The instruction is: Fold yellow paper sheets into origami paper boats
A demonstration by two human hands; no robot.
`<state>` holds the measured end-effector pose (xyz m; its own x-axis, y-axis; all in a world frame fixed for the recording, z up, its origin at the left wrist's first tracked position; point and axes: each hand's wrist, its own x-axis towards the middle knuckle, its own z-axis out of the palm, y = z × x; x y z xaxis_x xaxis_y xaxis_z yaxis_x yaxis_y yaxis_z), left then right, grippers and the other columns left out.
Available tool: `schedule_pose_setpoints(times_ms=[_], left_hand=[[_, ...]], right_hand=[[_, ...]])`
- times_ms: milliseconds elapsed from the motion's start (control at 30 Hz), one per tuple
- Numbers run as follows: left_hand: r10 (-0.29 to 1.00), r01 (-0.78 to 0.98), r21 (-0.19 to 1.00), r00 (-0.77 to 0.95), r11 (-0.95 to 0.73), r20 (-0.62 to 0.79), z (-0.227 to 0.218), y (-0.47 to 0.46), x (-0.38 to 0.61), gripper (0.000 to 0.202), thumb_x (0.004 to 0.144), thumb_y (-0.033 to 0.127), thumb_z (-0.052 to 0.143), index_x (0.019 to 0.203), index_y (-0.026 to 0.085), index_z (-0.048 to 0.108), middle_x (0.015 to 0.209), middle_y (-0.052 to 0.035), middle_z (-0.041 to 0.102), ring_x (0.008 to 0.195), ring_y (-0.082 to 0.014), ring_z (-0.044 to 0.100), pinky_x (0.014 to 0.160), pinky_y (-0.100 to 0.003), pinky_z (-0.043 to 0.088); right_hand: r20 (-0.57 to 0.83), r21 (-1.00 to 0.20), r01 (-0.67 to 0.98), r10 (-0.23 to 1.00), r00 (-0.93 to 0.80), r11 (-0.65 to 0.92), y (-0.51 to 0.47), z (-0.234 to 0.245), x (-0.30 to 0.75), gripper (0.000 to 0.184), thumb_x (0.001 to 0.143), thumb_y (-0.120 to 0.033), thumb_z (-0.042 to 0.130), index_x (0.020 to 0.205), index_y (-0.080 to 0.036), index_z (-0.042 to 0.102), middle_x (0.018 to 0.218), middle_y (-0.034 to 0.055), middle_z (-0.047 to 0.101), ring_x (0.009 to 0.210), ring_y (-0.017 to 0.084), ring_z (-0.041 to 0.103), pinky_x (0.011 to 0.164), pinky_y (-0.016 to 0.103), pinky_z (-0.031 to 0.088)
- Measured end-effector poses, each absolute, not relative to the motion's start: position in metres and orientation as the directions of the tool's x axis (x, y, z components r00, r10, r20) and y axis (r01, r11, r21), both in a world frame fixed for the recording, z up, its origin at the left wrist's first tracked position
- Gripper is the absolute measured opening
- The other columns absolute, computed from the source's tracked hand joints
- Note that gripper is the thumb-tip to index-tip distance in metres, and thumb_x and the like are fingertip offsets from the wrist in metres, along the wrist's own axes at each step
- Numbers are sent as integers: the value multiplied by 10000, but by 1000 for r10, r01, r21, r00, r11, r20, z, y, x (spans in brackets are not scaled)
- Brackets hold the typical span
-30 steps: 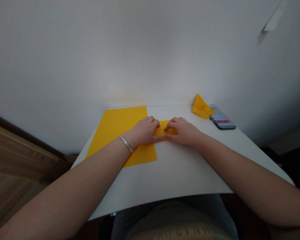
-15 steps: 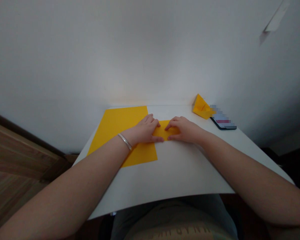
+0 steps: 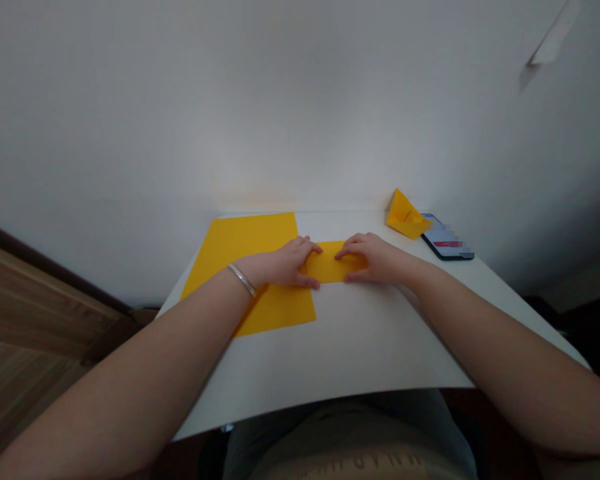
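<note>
A small folded piece of yellow paper (image 3: 329, 265) lies flat on the white table between my hands. My left hand (image 3: 295, 262) holds its left end, thumb at the near edge and fingers at the far edge. At the right end, my right hand (image 3: 373, 259) grips the paper in the same way, with a bent forefinger resting on top. The palms hide both ends of the piece. Beneath my left hand and wrist spreads a larger sheet of yellow paper (image 3: 250, 240), lying flat.
A folded yellow paper boat (image 3: 405, 217) stands at the back right, touching or overlapping a phone (image 3: 443, 240) with a partly blurred screen. The white table (image 3: 330, 360) meets a pale wall (image 3: 300, 107) behind. Wooden boards (image 3: 40, 333) are at the left.
My hands have moved apart along the folded paper, the left one slightly left and the right one slightly right. More of the paper's middle shows.
</note>
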<state>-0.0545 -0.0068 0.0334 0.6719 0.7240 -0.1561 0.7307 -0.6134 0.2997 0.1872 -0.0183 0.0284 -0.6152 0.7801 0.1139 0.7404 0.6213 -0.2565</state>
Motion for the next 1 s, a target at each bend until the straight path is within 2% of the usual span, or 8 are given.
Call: schedule_pose_setpoints(times_ms=[133,300,467,567,733,900,1000], left_hand=[[719,737,302,669,-605,-190,33,-5,-57,855,691,559,635,1379,145,342,1497,-183,250,1403,-319,212,1136,-435,216],[743,746,246,658,-619,-122,26,-5,-55,643,858,517,452,1359,120,387,1457,-191,343,1374,-295,302,1122,-433,252],[757,757,157,649,-634,-75,25,-7,-53,781,791,581,558,1367,85,379,1495,-248,262,1404,-341,232,1105,-454,272],[752,753,133,656,-645,-68,28,-7,-54,752,775,564,594,1343,104,418,1465,-239,324,1394,-342,255,1094,-453,283],[728,733,157,678,-662,-100,30,-6,-54,709,795,512,574,1378,147,398,1401,-180,421,1302,-295,406,1070,-404,325],[730,742,150,670,-653,-135,26,-3,-57,745,811,520,554,1426,155,348,1496,-211,270,1379,-345,274,1089,-456,281],[712,721,148,693,-677,-113,24,1,-59,729,804,510,570,1412,156,380,1453,-198,350,1339,-335,335,1081,-450,290]], right_hand=[[123,-249,758,796,-593,603,-16,24,190,508,676,-479,738,1126,-252,678,1148,97,613,1062,270,532,964,430,409],[134,-263,738,781,-610,622,-13,22,191,458,729,-476,691,1124,-244,675,1133,102,620,1059,259,534,959,427,404],[117,-247,761,798,-591,599,-14,25,189,492,700,-493,709,1129,-253,674,1121,95,617,1049,268,532,949,432,409],[122,-221,767,797,-591,602,-14,25,190,503,701,-501,707,1138,-255,670,1117,97,617,1050,276,521,953,438,403],[112,-184,791,811,-574,584,-13,22,195,571,691,-539,703,1191,-271,642,1156,106,597,1093,302,480,972,453,389],[46,-184,833,851,-523,522,-12,20,204,629,677,-542,711,1240,-283,608,1213,105,561,1132,302,472,989,453,386],[43,-174,847,863,-503,502,-11,19,211,654,661,-536,724,1250,-281,600,1224,109,559,1138,310,478,984,468,393]])
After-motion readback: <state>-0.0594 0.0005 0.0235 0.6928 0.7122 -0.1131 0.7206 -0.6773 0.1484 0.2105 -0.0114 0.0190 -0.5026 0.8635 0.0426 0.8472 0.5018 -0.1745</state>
